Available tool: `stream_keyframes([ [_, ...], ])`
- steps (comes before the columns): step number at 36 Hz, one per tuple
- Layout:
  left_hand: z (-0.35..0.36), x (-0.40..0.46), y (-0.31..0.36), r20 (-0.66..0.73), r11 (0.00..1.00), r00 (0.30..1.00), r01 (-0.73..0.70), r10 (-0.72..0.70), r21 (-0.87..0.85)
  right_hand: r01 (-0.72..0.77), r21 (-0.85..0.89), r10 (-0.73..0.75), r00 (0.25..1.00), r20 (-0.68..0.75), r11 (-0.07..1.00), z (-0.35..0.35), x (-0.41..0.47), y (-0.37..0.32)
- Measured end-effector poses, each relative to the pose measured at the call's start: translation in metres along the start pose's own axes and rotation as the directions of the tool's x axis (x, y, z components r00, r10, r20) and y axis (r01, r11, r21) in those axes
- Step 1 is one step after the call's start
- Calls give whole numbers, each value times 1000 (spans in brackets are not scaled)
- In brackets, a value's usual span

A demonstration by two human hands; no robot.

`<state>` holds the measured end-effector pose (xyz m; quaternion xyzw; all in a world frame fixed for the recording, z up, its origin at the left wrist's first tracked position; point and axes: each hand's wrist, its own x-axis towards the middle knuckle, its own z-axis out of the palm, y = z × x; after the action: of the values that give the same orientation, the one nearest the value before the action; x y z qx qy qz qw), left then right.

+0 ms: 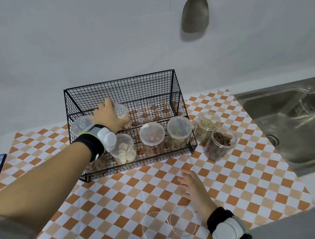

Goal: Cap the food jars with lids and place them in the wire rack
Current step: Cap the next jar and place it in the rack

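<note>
A black wire-mesh rack [135, 98] with two stepped tiers stood in the middle of the frame on a worktop [243, 174] covered in an orange-and-white checked cloth. The person's left hand [108, 116] reached into the upper tier from the lower left of the frame, its fingers curled over the top of a clear plastic jar with a lid [122, 114], gripping it inside the rack. Just left of that hand another capped clear jar [81, 125] sat at the rack's left end. On the lower front tier stood three more capped jars: one holding pale round pieces [124, 150], one with brown nuts [152, 140] and one with greenish dried contents [179, 133]. To the right of the rack, on the cloth, two jars stood without lids, touching or nearly so: one filled with small pale seeds [207, 126] and, nearer the camera, one with dark brown pieces [222, 143]. The right hand [194, 187] lay low over the cloth in the lower right of the frame, fingers loosely spread and holding nothing. Just below it two clear round lids [183, 220] [154, 227] lay flat on the cloth, side by side. Both wrists wore black bands carrying white devices. A steel sink [286, 119] filled the right edge, and a grey spatula-like utensil [195, 14] hung on the wall at the top.
</note>
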<state>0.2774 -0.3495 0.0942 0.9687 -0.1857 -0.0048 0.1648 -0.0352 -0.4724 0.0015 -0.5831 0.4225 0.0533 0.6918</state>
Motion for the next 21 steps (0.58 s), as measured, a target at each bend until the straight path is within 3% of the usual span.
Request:
stream_keyframes([
  [21,26,0,-4,133,995,986,97,-100,25,-2,25,2,1000,-12,1000,-4,0,7],
])
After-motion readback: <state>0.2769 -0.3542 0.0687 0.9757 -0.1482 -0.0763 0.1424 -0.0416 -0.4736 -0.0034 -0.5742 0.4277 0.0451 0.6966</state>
